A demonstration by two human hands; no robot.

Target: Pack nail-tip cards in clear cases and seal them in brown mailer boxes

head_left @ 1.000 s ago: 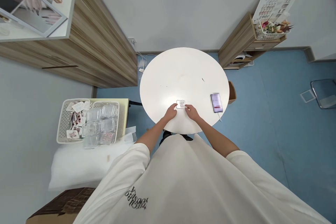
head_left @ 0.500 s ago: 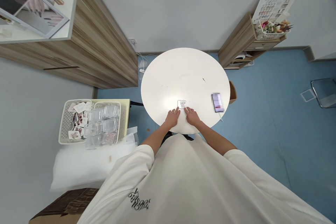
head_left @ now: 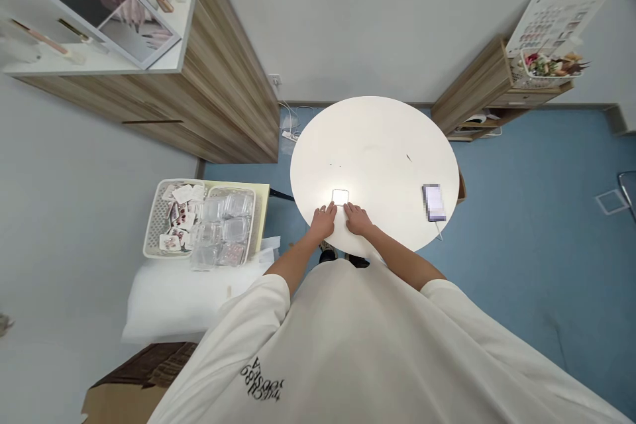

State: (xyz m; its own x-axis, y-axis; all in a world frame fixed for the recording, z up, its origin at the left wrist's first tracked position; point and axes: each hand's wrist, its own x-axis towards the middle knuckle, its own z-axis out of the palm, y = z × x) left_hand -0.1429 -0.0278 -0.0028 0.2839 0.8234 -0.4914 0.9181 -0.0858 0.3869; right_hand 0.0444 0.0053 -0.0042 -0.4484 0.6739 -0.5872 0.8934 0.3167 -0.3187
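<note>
- A blue floor (head_left: 527, 212) spread around everything, seen mostly off to the right of the right hand.
- A round white table (head_left: 372, 139) stood directly under both hands, its near edge just beyond the person's white T-shirt (head_left: 348, 344).
- A tall wood-grain cabinet (head_left: 218, 112) stood ahead and to the left of the left hand, with a lower wood-grain shelf unit (head_left: 477, 89) ahead and to the right of the right hand.
- A white cushion (head_left: 173, 305) lay left of the left hand, beneath a plastic basket (head_left: 199, 220) of clear trays and small cards.
- A phone (head_left: 433, 202), blurred out, lay on the table right of the right hand, well apart from it.
- The left hand (head_left: 322, 222) and right hand (head_left: 358, 219) rested palm down, fingers open, gripping nothing.
- A small clear square packet (head_left: 340, 197) lay on the table just ahead of and between the hands; glare hid its contents, and whether the fingertips touched it could not be told.
</note>
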